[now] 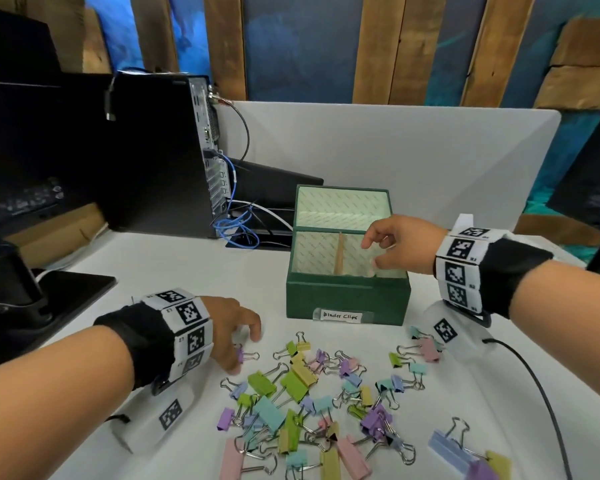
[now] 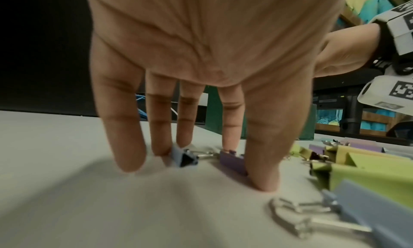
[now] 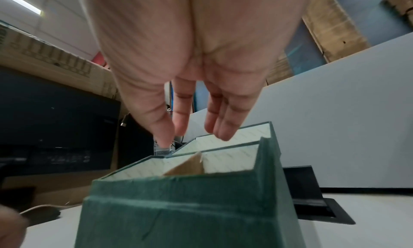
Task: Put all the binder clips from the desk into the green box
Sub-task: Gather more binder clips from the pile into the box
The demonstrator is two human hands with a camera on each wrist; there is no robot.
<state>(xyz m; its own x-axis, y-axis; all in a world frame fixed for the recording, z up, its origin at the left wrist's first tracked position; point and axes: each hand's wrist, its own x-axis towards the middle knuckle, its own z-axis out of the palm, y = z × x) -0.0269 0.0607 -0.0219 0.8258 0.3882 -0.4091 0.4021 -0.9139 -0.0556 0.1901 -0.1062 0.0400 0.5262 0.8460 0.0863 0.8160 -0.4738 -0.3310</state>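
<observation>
Over the near-left edge of a scattered heap, the left hand (image 1: 231,329) comes down with fingers spread and nearly straight, fingertips (image 2: 264,179) planted on the white counter (image 1: 174,271) around a small purple binder clip (image 2: 233,161), with a smaller grey-blue clip (image 2: 182,157) by the middle fingers; it looks set to gather them, though nothing is gripped yet. The right hand (image 1: 400,245) hovers above the right compartment of the green box (image 1: 347,299), fingers loosely extended downward and holding nothing visible, a pose that suggests a release into the box. The box stands open at the far middle of the counter, its pale-lined interior split by a brown cardboard divider (image 1: 340,254), the lid propped upright behind and a handwritten "Binder Clips" label (image 1: 342,315) on its near wall. Whether any clips lie inside cannot be told. Nearer, the binder clips (image 1: 312,396) sprawl in pastel green, pink, purple, blue and yellow, large and small, wire handles tangled. A computer tower (image 1: 160,150) stands far left.
</observation>
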